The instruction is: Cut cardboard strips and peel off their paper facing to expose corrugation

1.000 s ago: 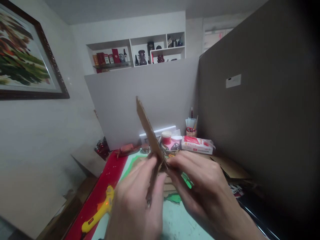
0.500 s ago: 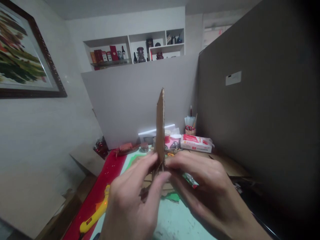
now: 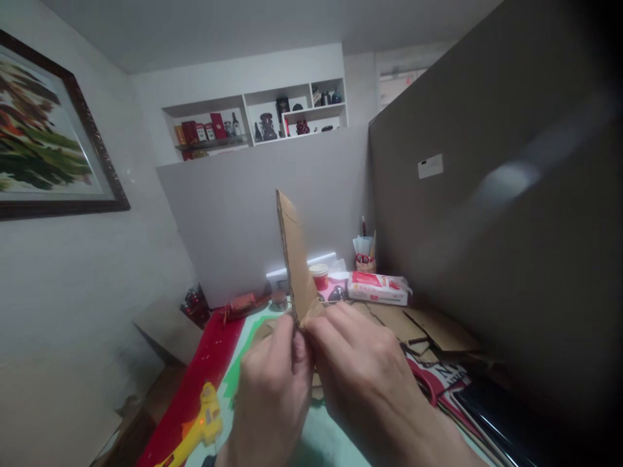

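Note:
A flat brown piece of cardboard (image 3: 296, 256) stands upright in front of me, leaning a little to the left at its top. My left hand (image 3: 277, 376) is closed around its lower end, thumb and fingers pressed together. From the other side my right hand (image 3: 357, 363) pinches the same lower end, close against the left hand. The cardboard's bottom part is hidden by my fingers. To the left of my left hand lies a yellow hot glue gun (image 3: 202, 421) with a small orange light on it.
Scrap cardboard (image 3: 438, 327) lies at the right. Behind are a tissue pack (image 3: 378, 288), a paper cup (image 3: 319, 275) and a holder with scissors and pens (image 3: 365, 259). Grey panels (image 3: 233, 220) stand at the back and right. A black shiny object (image 3: 501, 415) lies front right.
The cardboard has turned from nearly edge-on so its broad right face shows, and its top has shifted left. Both hands have closed more tightly around its lower end.

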### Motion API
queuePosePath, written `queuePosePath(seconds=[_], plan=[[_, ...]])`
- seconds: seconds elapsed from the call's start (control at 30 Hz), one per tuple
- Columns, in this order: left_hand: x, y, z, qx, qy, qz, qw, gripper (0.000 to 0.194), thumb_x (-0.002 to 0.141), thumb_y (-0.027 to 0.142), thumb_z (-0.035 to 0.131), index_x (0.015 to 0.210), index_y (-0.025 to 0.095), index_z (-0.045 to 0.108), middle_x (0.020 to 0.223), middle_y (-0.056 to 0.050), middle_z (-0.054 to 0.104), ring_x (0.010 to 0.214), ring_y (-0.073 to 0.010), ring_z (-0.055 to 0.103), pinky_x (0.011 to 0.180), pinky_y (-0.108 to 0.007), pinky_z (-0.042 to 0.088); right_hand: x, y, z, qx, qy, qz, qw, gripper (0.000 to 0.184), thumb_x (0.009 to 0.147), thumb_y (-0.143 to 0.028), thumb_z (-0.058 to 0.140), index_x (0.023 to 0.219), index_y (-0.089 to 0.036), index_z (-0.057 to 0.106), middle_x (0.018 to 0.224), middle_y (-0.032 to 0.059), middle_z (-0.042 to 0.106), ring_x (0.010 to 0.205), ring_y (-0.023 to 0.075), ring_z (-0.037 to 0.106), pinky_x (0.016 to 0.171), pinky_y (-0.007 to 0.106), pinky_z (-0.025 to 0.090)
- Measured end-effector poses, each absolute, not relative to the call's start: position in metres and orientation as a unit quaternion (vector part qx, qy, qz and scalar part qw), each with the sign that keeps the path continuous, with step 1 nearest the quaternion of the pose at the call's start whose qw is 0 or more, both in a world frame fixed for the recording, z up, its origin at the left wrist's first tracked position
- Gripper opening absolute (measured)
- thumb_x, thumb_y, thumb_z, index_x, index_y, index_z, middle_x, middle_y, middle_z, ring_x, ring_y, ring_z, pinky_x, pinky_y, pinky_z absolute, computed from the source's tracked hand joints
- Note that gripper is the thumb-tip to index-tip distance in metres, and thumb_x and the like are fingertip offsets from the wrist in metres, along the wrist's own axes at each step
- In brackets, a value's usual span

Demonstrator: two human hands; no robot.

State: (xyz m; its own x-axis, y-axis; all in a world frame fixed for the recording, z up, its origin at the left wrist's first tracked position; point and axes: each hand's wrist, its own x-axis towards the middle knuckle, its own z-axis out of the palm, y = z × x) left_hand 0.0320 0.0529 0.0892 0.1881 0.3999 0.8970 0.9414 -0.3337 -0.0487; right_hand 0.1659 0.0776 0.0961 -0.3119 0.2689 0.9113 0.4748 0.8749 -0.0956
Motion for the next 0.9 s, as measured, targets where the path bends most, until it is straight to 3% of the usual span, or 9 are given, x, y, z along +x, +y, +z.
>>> queuePosePath(seconds=[0.13, 0.23, 0.37, 0.5, 0.7, 0.8, 0.9], plan=[[0.031, 0.046, 0.093, -0.711, -0.504, -0.415, 0.26, 0.029, 0.09, 0.007, 0.048, 0.07, 0.025, 0.038, 0.055, 0.009, 0.034, 0.041, -0.0097, 0.04, 0.046, -0.025, 0.031, 0.178, 0.077, 0.103, -0.239, -0.849, -0.009, 0.47, 0.027, 0.093, -0.004, 0.045, 0.072, -0.016, 0.055, 0.071, 0.0007, 0.051, 0.059, 0.0141, 0.042, 0.054, 0.029, 0.03], [0.028, 0.039, 0.103, -0.746, -0.519, -0.383, 0.166, 0.032, 0.091, 0.011, 0.047, 0.065, 0.024, 0.034, 0.054, 0.008, 0.036, 0.044, -0.0083, 0.042, 0.047, -0.021, 0.034, 0.192, 0.078, 0.112, -0.237, -0.882, 0.112, 0.392, 0.02, 0.094, -0.005, 0.049, 0.081, -0.019, 0.054, 0.08, -0.0005, 0.054, 0.068, 0.0144, 0.048, 0.061, 0.028, 0.037], [0.02, 0.032, 0.117, -0.774, -0.525, -0.351, -0.041, 0.033, 0.096, 0.022, 0.043, 0.063, 0.022, 0.047, 0.06, 0.005, 0.046, 0.055, -0.0114, 0.047, 0.053, -0.024, 0.036, 0.204, 0.081, 0.125, -0.208, -0.874, 0.279, 0.339, 0.026, 0.094, -0.004, 0.052, 0.077, -0.023, 0.047, 0.076, -0.0058, 0.052, 0.07, 0.0124, 0.051, 0.064, 0.024, 0.041], [0.014, 0.028, 0.122, -0.766, -0.502, -0.359, -0.178, 0.031, 0.094, 0.023, 0.044, 0.063, 0.022, 0.046, 0.062, 0.004, 0.043, 0.059, -0.0126, 0.043, 0.055, -0.025, 0.034, 0.208, 0.083, 0.134, -0.199, -0.849, 0.398, 0.285, 0.03, 0.086, -0.003, 0.057, 0.071, -0.024, 0.04, 0.074, -0.006, 0.047, 0.072, 0.0126, 0.05, 0.063, 0.021, 0.042], [0.016, 0.027, 0.122, -0.703, -0.414, -0.419, -0.399, 0.028, 0.089, 0.032, 0.057, 0.068, 0.018, 0.068, 0.071, -0.001, 0.056, 0.069, -0.0155, 0.049, 0.063, -0.025, 0.04, 0.213, 0.08, 0.135, -0.152, -0.703, 0.645, 0.259, 0.016, 0.076, -0.015, 0.058, 0.077, -0.023, 0.044, 0.078, -0.0038, 0.042, 0.073, 0.0131, 0.044, 0.065, 0.022, 0.039], [0.016, 0.028, 0.119, -0.657, -0.371, -0.44, -0.487, 0.03, 0.086, 0.039, 0.065, 0.069, 0.016, 0.073, 0.07, -0.002, 0.056, 0.068, -0.0144, 0.048, 0.062, -0.025, 0.039, 0.213, 0.083, 0.137, -0.114, -0.661, 0.702, 0.238, 0.019, 0.071, -0.016, 0.062, 0.076, -0.022, 0.044, 0.077, -0.0042, 0.042, 0.074, 0.0127, 0.041, 0.067, 0.024, 0.035], [0.017, 0.028, 0.116, -0.634, -0.353, -0.458, -0.513, 0.03, 0.085, 0.038, 0.066, 0.068, 0.015, 0.074, 0.067, -0.002, 0.054, 0.063, -0.0127, 0.044, 0.057, -0.024, 0.035, 0.214, 0.089, 0.14, -0.068, -0.669, 0.711, 0.206, 0.018, 0.073, -0.016, 0.062, 0.078, -0.021, 0.045, 0.079, -0.0029, 0.043, 0.077, 0.0138, 0.041, 0.07, 0.026, 0.034]])
